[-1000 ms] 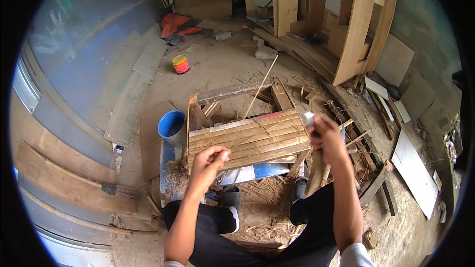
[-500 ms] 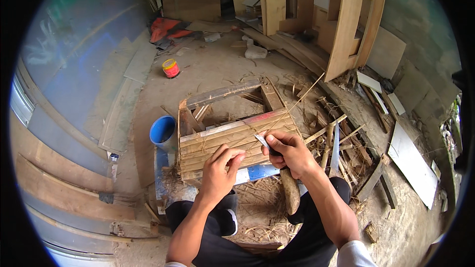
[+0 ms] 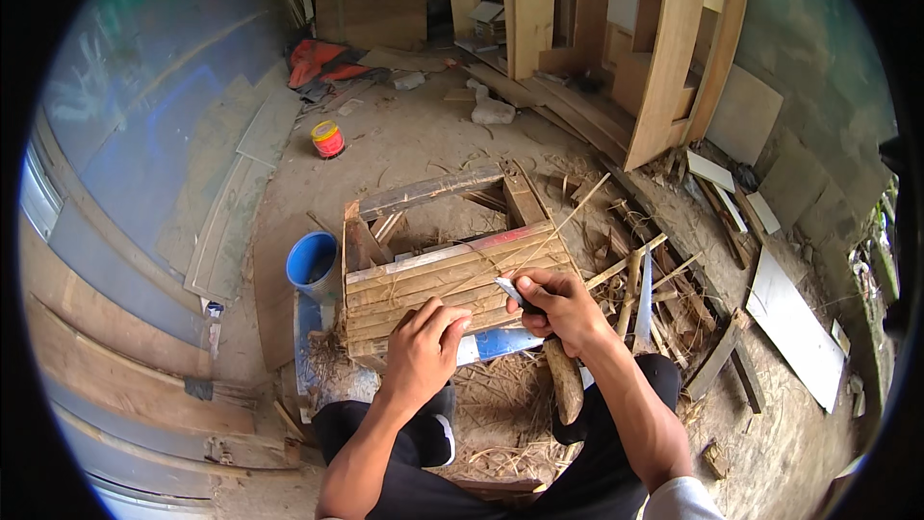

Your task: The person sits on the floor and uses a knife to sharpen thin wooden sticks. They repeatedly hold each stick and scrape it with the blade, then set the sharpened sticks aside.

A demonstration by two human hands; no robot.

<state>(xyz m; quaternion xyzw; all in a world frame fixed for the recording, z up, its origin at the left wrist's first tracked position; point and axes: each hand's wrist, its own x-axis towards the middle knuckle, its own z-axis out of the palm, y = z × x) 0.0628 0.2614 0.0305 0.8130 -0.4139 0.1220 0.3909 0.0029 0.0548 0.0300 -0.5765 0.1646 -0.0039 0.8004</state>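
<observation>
My right hand (image 3: 561,308) is closed around a knife (image 3: 508,287) with a short pale blade pointing left. A curved wooden piece (image 3: 564,387), apparently its long handle, runs from under that hand toward my right knee. To the left, my left hand (image 3: 423,345) has its fingers curled and its thumb pressed in; anything between them is too small to make out. Both hands are over the near side of a low slatted wooden stand (image 3: 452,274) with a framed opening at its far end. A thin bamboo strip (image 3: 576,209) slants up and right from near the knife.
A blue bucket (image 3: 313,260) stands left of the stand. Farther off sits a red and yellow can (image 3: 328,140). Scrap sticks, a saw blade (image 3: 645,294) and shavings lie to the right. Wooden frames (image 3: 664,67) lean at the back; a white panel (image 3: 797,327) lies far right.
The view has shifted slightly. My left hand has turned a little, knuckles more upward; the right hand still grips the knife in nearly the same place.
</observation>
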